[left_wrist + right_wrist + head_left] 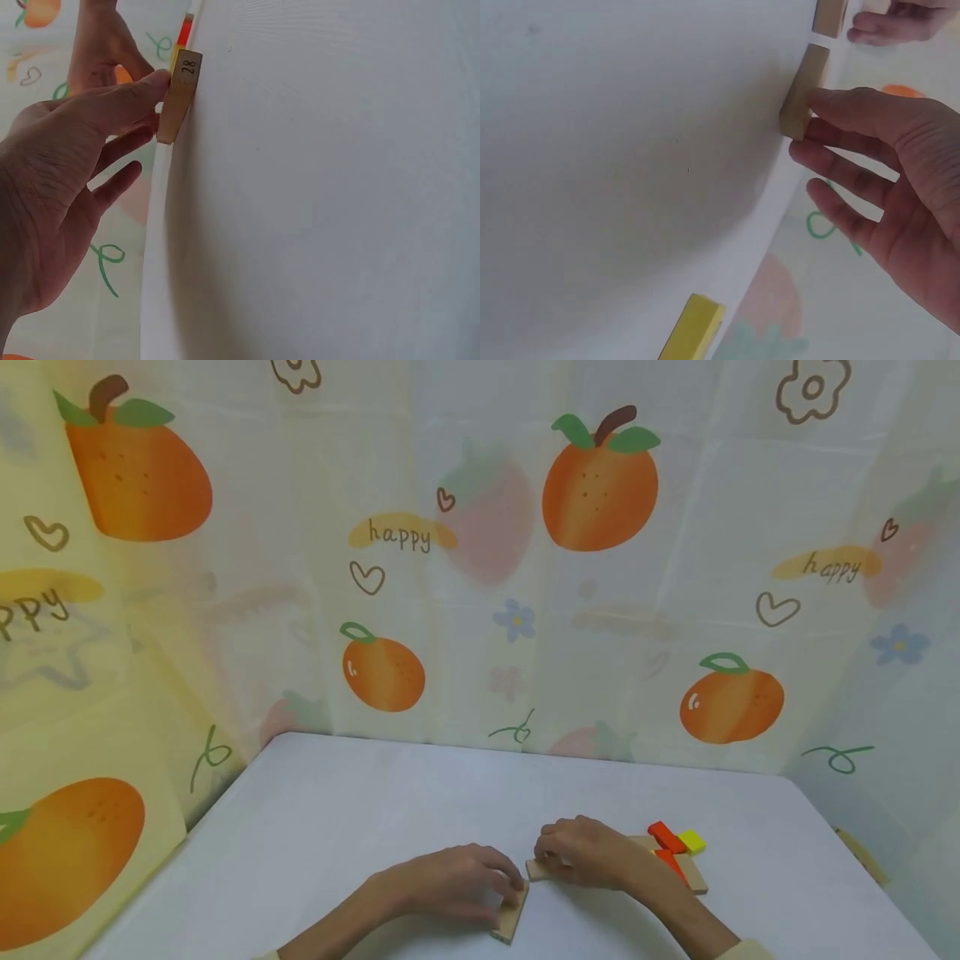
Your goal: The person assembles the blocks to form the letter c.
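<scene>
Low at the middle of the head view, my left hand (457, 881) pinches a plain wooden block (512, 916) lying on the white table. The left wrist view shows the number 28 on the near end of this block (184, 79), with the thumb against its side. Just to the right, my right hand (588, 852) grips a second plain wooden block (536, 869). Its thumb presses one long side of that block (804, 94) in the right wrist view, fingers behind. The two blocks lie at an angle, their near ends close together with a small gap.
Right of my right hand lies a group of blocks: a red block (666, 837), a yellow block (692, 841) and a plain wooden one (693, 875), partly hidden by my forearm. A fruit-printed curtain (480, 677) hangs behind the white table (375, 793).
</scene>
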Action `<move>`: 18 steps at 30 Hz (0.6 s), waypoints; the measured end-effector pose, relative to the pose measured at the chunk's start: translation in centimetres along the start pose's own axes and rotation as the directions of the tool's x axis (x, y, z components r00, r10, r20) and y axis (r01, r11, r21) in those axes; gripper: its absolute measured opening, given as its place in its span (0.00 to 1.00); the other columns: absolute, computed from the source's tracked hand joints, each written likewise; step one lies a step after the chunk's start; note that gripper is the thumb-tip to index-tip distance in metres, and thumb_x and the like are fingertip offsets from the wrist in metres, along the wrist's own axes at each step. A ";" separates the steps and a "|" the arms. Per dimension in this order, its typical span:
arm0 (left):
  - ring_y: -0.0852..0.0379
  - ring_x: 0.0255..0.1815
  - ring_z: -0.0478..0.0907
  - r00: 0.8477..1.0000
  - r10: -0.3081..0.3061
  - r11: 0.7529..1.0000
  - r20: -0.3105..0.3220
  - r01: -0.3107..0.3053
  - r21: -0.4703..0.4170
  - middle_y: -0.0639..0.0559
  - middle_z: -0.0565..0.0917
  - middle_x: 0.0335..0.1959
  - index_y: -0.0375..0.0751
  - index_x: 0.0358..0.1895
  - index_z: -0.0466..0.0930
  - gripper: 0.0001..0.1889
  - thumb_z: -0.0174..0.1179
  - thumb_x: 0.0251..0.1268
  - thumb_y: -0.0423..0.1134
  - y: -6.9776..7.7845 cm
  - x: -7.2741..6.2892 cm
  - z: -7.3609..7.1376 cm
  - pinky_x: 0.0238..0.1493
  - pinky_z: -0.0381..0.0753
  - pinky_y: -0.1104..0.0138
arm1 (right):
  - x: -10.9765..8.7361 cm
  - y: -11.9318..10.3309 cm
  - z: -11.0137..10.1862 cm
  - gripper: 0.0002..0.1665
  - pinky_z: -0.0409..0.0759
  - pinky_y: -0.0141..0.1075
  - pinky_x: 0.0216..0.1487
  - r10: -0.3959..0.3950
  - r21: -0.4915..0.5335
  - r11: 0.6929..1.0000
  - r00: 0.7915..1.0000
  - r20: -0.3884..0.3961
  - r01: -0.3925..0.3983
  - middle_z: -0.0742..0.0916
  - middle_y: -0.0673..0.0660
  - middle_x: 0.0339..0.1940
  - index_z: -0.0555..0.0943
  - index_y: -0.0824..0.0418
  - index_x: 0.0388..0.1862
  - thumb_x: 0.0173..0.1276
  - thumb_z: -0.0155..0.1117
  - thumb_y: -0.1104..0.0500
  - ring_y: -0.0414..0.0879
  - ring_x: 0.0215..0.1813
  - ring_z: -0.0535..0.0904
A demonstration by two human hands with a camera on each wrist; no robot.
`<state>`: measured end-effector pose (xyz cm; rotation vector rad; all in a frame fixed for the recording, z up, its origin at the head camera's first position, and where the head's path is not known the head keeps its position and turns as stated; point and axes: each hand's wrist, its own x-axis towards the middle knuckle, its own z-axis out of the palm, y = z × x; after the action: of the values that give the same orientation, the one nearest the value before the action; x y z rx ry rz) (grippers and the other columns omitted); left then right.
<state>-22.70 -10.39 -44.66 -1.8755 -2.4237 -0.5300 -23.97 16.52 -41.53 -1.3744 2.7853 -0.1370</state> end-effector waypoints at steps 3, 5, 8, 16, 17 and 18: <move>0.61 0.64 0.83 0.999 0.044 0.999 -0.008 -0.044 0.009 0.55 0.88 0.58 0.47 0.51 0.90 0.11 0.67 0.72 0.46 -0.2 0.2 0.2 0.68 0.78 0.73 | 0.3 -0.1 0.2 0.07 0.84 0.30 0.46 -0.025 -0.018 1.000 0.999 -0.027 0.025 0.89 0.44 0.37 0.90 0.53 0.43 0.68 0.75 0.61 0.35 0.39 0.82; 0.62 0.63 0.83 0.999 0.051 0.999 -0.011 -0.051 0.009 0.55 0.88 0.57 0.47 0.49 0.90 0.10 0.67 0.72 0.46 -0.3 0.2 0.2 0.68 0.78 0.74 | 0.5 -0.2 0.4 0.06 0.83 0.30 0.46 -0.026 -0.025 0.999 0.999 -0.034 0.025 0.88 0.44 0.37 0.90 0.53 0.43 0.68 0.75 0.61 0.35 0.38 0.81; 0.63 0.63 0.83 0.999 0.039 0.999 -0.004 -0.039 0.000 0.56 0.88 0.57 0.48 0.49 0.91 0.10 0.67 0.72 0.47 -0.4 0.2 0.4 0.69 0.78 0.74 | 0.7 -0.4 0.3 0.07 0.83 0.30 0.47 -0.033 -0.015 0.999 0.999 -0.032 0.033 0.88 0.44 0.37 0.90 0.53 0.43 0.67 0.75 0.62 0.35 0.38 0.81; 0.63 0.65 0.83 1.000 0.024 1.000 -0.004 -0.024 -0.018 0.56 0.88 0.58 0.48 0.49 0.91 0.11 0.68 0.71 0.48 -0.6 0.2 0.6 0.70 0.78 0.73 | 0.7 -0.5 -0.2 0.11 0.85 0.33 0.52 0.018 0.018 1.000 0.999 0.028 -0.018 0.89 0.45 0.41 0.89 0.52 0.47 0.67 0.75 0.62 0.36 0.42 0.82; 0.63 0.65 0.83 1.000 0.024 1.000 -0.006 -0.024 -0.006 0.57 0.88 0.59 0.48 0.49 0.91 0.12 0.68 0.71 0.48 -0.6 0.2 0.5 0.70 0.78 0.72 | 0.6 -0.4 -0.3 0.12 0.85 0.34 0.53 0.022 0.016 1.000 0.999 0.030 -0.023 0.89 0.45 0.42 0.89 0.52 0.48 0.66 0.76 0.62 0.37 0.43 0.83; 0.63 0.65 0.82 1.000 0.022 1.000 -0.008 -0.022 0.004 0.57 0.88 0.59 0.48 0.50 0.91 0.12 0.67 0.72 0.49 -0.6 0.2 0.5 0.70 0.78 0.73 | 0.6 -0.4 -0.4 0.13 0.84 0.34 0.53 0.026 0.016 1.000 0.999 0.031 -0.026 0.89 0.45 0.42 0.89 0.52 0.48 0.66 0.76 0.63 0.38 0.44 0.83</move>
<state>-23.23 -10.22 -45.24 -1.8926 -2.3948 -0.5304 -24.06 15.84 -41.13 -1.3244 2.7699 -0.1360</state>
